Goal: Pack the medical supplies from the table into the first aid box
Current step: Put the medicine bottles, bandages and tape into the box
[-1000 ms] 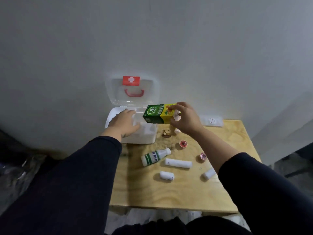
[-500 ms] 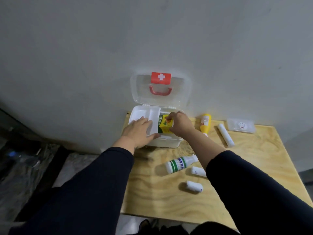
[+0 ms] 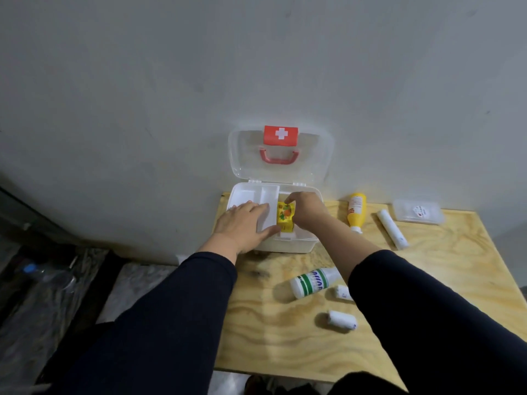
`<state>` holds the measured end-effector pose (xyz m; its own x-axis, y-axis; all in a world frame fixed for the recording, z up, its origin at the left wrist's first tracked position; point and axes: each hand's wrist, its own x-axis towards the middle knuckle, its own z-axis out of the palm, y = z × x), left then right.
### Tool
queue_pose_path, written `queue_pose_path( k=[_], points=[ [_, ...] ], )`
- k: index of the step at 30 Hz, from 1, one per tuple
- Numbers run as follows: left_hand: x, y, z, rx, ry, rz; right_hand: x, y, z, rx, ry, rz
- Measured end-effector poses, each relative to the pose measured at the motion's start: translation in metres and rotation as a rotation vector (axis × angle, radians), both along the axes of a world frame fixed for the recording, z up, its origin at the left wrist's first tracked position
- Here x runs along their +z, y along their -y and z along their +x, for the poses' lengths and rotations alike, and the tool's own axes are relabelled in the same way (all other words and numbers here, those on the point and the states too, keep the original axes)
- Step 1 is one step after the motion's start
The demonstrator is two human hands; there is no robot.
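The yellow carton (image 3: 286, 217) is held end-up inside the first aid box (image 3: 288, 245), in the compartment just right of the white inner tray (image 3: 253, 196), with the right hand (image 3: 306, 210) grasping it from above and the right; its lower end appears to be down among the box walls, though whether it is seated on the bottom cannot be told. The left hand (image 3: 242, 226) is laid flat and unclenched across the tray and the near rim, grasping nothing and apparently steadying the box. A jam is judged the likeliest fault: if the carton is pressed down at a slant it could wedge between the tray edge and the wall, and a harder push could shift the light plastic box toward the table's left edge, near which it stands. The clear lid (image 3: 281, 155) is stood open against the wall and could be knocked shut if the box is jolted. Further out, a yellow bottle (image 3: 356, 210), a long white roll (image 3: 390, 229) and a clear flat case (image 3: 417, 212) are seen lying to the right of the box, and a green-striped bottle (image 3: 312, 282) with two short bandage rolls (image 3: 342, 320) nearer the person; being round, these could be rolled off by a passing sleeve. The surface is a bare plywood table (image 3: 285, 346) set against a plain grey wall, with dim, cluttered floor at the left
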<state>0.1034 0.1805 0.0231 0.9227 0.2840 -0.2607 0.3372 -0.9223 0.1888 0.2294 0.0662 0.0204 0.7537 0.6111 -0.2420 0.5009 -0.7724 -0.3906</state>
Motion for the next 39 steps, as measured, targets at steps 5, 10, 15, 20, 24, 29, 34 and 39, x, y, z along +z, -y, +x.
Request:
queue_pose_path(
  k=[5, 10, 15, 20, 24, 29, 34, 39],
  points=[
    [0.030, 0.012, 0.034, -0.003, 0.067, 0.029, 0.028, 0.032, 0.016, -0.044, 0.035, 0.183],
    [0.052, 0.061, 0.082, -0.088, 0.106, -0.004, 0.038, 0.090, 0.048, -0.164, 0.075, 0.257],
    [0.041, 0.125, 0.133, -0.167, 0.090, -0.047, 0.027, 0.168, 0.092, -0.251, 0.064, 0.187],
    [0.028, 0.182, 0.172, -0.163, 0.041, -0.069, 0.009, 0.241, 0.137, -0.264, 0.060, 0.092],
    [0.012, 0.213, 0.196, -0.138, 0.039, -0.088, -0.014, 0.280, 0.172, -0.198, 0.052, 0.051],
    [-0.016, 0.235, 0.198, -0.031, -0.003, -0.124, -0.053, 0.303, 0.195, -0.124, 0.022, 0.052],
    [-0.026, 0.241, 0.195, 0.047, -0.029, -0.134, -0.077, 0.310, 0.196, -0.093, 0.070, 0.095],
    [-0.031, 0.249, 0.195, 0.064, -0.037, -0.105, -0.082, 0.314, 0.196, -0.115, 0.002, 0.245]
  ],
)
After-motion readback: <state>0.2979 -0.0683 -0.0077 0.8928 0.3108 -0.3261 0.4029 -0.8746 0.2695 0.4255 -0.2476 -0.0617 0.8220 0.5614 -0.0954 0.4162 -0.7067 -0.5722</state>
